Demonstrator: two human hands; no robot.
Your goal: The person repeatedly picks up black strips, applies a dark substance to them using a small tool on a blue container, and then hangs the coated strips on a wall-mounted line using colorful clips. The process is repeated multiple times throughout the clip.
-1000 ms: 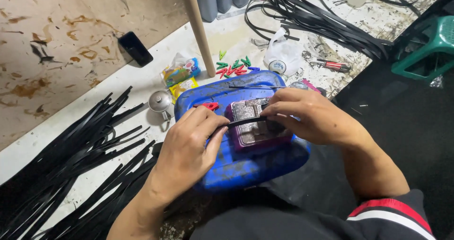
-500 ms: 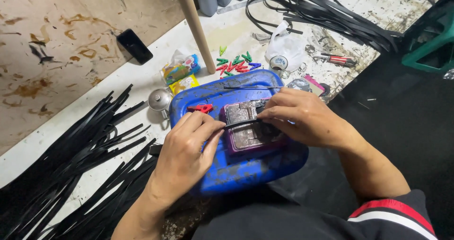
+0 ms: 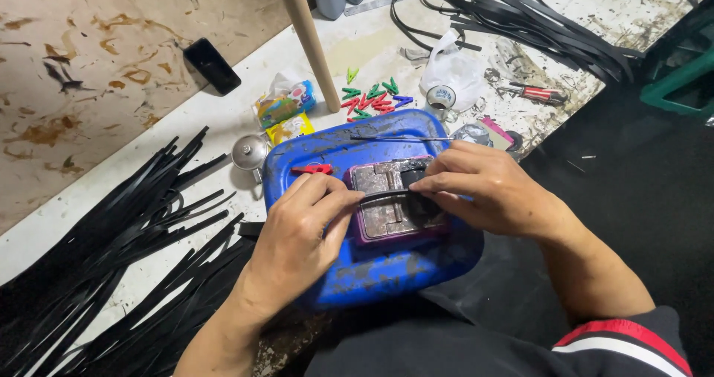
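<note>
A white, stained tabletop (image 3: 111, 191) fills most of the head view, with a brown blotched board (image 3: 89, 57) along its far left. A heap of long black strips (image 3: 111, 265) spreads over the tabletop's left side, and a second bundle of black strips (image 3: 520, 20) runs across the top right. A blue plastic can (image 3: 372, 265) lies on its side near the middle, in front of the person. A wooden stick (image 3: 309, 42) stands tilted just beyond the can.

The left hand (image 3: 297, 236) rests on the can's left half, its fingers curled and pinching the left end of a short black strip (image 3: 387, 195) between thumb and forefinger. The right hand (image 3: 491, 191) is curled over the can's right half, its fingertips closed on the same strip's right end. The strip lies stretched between both hands, across a small purple-edged metal block (image 3: 387, 213) that sits on top of the can.

A red clip (image 3: 312, 169) lies on the can just beside the left hand. Behind the can are a white plastic bag (image 3: 454, 68), a colourful snack packet (image 3: 286, 102), a small metal funnel (image 3: 249, 152) and a scatter of green and red pegs (image 3: 372, 98). A black phone (image 3: 212, 65) lies on the board. A red-handled tool (image 3: 539, 93) lies to the right of the bag.
</note>
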